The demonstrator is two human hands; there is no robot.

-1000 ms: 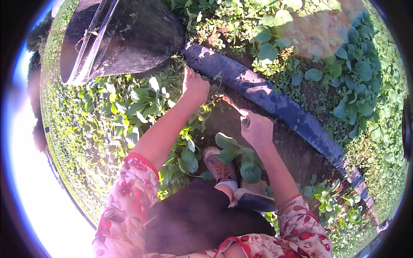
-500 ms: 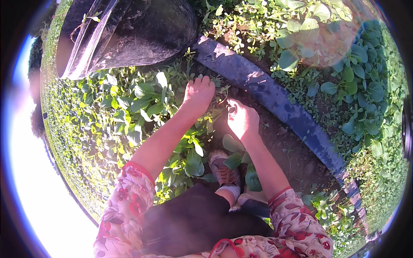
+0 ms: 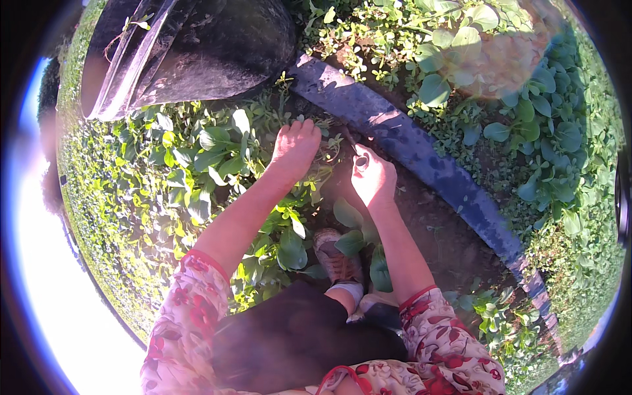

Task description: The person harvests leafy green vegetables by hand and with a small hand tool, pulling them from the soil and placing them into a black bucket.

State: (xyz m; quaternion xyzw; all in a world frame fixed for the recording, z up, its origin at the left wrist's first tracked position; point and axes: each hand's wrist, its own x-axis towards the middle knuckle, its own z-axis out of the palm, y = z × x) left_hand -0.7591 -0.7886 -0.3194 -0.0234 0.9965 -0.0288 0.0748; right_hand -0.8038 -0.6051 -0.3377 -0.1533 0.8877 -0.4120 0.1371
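My left hand [image 3: 295, 149] reaches into low green weeds [image 3: 324, 123], its fingers curled down among the stems. What its fingertips grip is hidden by the leaves and by the hand itself. Just to its right, my right hand [image 3: 374, 178] is closed in a fist around a slim hand tool [image 3: 349, 137]. The tool's thin dark end points up and left toward the weeds, and its round handle end shows in the fist. The kind of tool is too unclear to tell. Bare brown soil [image 3: 421, 224] lies under the right forearm.
A large black bucket [image 3: 217, 56] lies tipped on its side at the upper left. A dark flat hose [image 3: 401, 131] runs diagonally across the ground. Broad-leaved green plants [image 3: 220, 141] grow at left, with more leafy plants [image 3: 553, 131] at right. My shoe [image 3: 339, 260] stands close below.
My right hand has turned and drawn slightly away from the left, and the tool's dark end now shows. The left hand stays in the weeds. The whole view has shifted a little.
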